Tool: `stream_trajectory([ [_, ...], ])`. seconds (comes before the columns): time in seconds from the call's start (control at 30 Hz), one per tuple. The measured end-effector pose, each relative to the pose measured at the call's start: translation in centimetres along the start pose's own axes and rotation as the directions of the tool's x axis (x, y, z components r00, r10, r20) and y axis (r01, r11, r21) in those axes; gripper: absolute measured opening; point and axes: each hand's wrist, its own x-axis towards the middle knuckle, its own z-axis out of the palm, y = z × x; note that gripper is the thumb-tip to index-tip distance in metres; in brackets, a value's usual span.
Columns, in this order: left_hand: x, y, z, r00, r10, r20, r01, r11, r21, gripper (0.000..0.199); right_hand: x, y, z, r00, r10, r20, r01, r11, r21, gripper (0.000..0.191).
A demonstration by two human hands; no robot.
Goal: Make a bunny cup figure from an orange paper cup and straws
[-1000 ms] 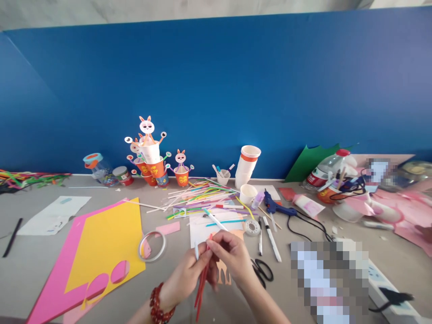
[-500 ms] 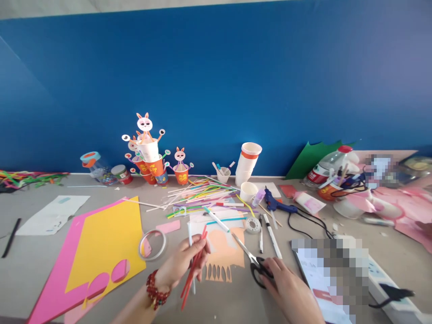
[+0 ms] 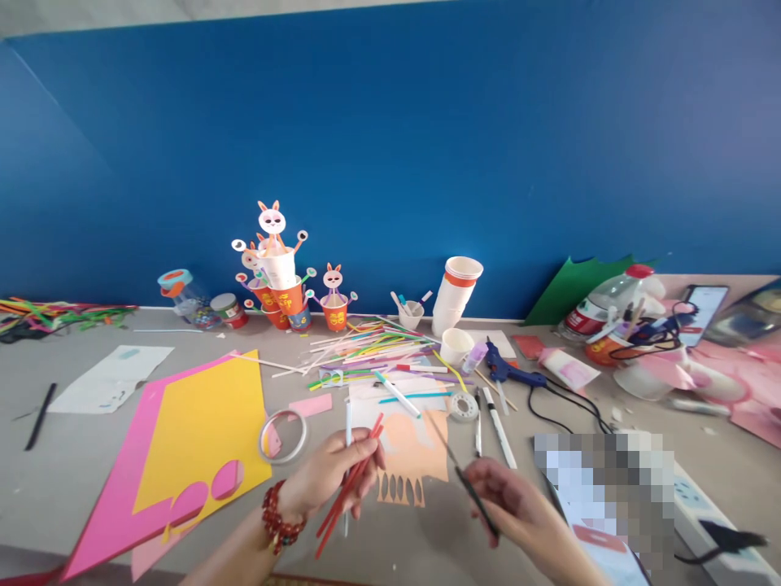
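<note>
My left hand is closed around several thin red straws and one pale blue-white straw, slanting across its fingers. My right hand grips black-handled scissors, raised edge-on with the blades pointing forward and left. Between the hands lies a peach paper sheet with a row of narrow shapes cut along its near edge. A white marker rests over its far part. Left of my left hand is a roll of tape.
Yellow foam sheet lies on pink at left. Loose coloured straws are heaped behind. Rabbit-faced cups and stacked white cups stand by the blue wall. A glue gun, its cable and a power strip occupy the right.
My right hand has lifted the scissors off the table and turned them edge-on. My left hand still holds the straws, which have shifted slightly. The view has moved a little to the left.
</note>
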Motion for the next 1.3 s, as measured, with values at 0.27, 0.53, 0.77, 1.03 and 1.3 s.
stream_trajectory([
  [0.27,-0.7,-0.1,-0.1,0.991,-0.071,0.110,0.071,0.997,0.003,0.036,3.2,-2.2,4.1,0.963,-0.141,0.230,0.152,0.988,-0.032,0.056],
  [0.53,-1.1,0.2,0.0,0.986,-0.096,0.136,0.097,0.995,-0.003,0.035,3.5,-3.0,4.0,0.953,-0.115,0.279,0.134,0.990,-0.051,0.053],
  [0.77,-1.1,0.0,-0.2,0.982,-0.111,0.155,0.115,0.993,-0.017,0.035,3.7,-3.1,3.6,0.963,-0.094,0.252,0.138,0.977,-0.164,0.052],
  [1.03,-1.4,0.0,-0.4,0.987,-0.099,0.130,0.101,0.995,-0.009,0.037,4.1,-2.7,4.3,0.977,-0.096,0.193,0.135,0.971,-0.198,0.044],
  [1.3,-1.8,-0.9,-1.0,0.996,-0.047,0.080,0.047,0.999,0.011,0.036,4.6,-2.2,4.4,0.963,-0.154,0.221,0.212,0.941,-0.265,0.042],
])
